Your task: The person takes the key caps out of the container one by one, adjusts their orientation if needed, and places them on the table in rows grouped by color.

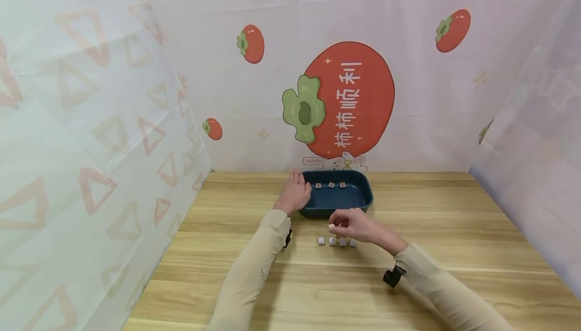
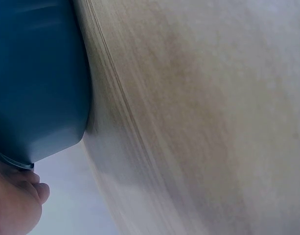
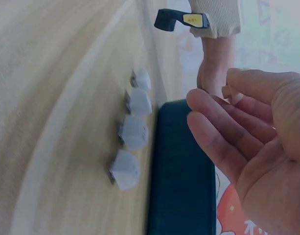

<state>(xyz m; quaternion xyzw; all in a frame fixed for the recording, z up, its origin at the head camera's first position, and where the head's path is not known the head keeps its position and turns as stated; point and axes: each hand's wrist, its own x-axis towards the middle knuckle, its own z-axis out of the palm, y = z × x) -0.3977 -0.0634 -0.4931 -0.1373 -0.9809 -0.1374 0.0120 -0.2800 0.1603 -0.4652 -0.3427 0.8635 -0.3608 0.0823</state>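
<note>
A dark blue rectangular basin (image 1: 336, 211) stands on the wooden table, with several small square pale tiles (image 1: 342, 185) with dark marks inside at its far side. My left hand (image 1: 294, 192) holds its left rim; the left wrist view shows fingertips (image 2: 40, 190) curled at the rim. My right hand (image 1: 356, 225) is in front of the basin's near edge. Between its thumb and fingers it pinches a small pale block (image 3: 229, 92), mostly covered by the fingertips. Under that hand, several white keycaps (image 1: 321, 241) stand in a row on the table.
The wooden table (image 1: 431, 250) meets a white backdrop (image 1: 408, 129) printed with persimmons right behind the basin. White curtains hang on both sides. A black camera (image 1: 394, 275) is strapped to the right wrist, and another sits at the left cuff.
</note>
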